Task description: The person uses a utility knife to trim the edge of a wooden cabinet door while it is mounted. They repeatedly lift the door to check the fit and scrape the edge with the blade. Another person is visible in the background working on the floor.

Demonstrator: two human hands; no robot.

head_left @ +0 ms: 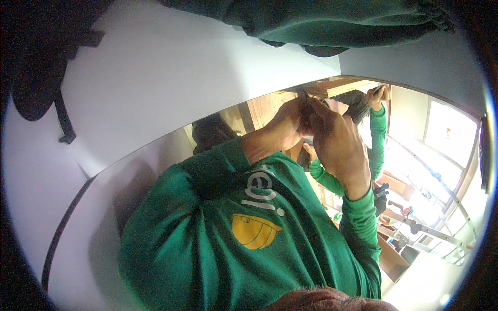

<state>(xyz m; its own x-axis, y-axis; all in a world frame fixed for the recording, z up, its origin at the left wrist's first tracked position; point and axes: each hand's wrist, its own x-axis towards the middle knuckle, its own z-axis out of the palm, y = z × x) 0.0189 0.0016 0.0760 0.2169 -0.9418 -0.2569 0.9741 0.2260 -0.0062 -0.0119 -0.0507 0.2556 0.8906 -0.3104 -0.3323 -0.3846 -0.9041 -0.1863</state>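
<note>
1. The white panel (171, 67) is smooth and plain, spreading across the left and top of the view, with a brighter patch toward its right end and a bowed lower edge.
2. The left hand (288, 123) is just below that edge, toward the panel's right end, fingers bunched against the other hand; whether they clamp anything I cannot tell.
3. The right hand (340, 142), just right of it, has curled fingers meeting the left's; its grip is hidden too, as is any contact with the panel.
4. A black strap (63, 116) crosses the panel's left part; dark green cloth (337, 23) overlaps its top.
5. Beyond the panel's lower right are wooden boards (346, 86), a co-worker's hand (378, 97) near their end, metal rails (443, 237) and a bright window (447, 129).
</note>
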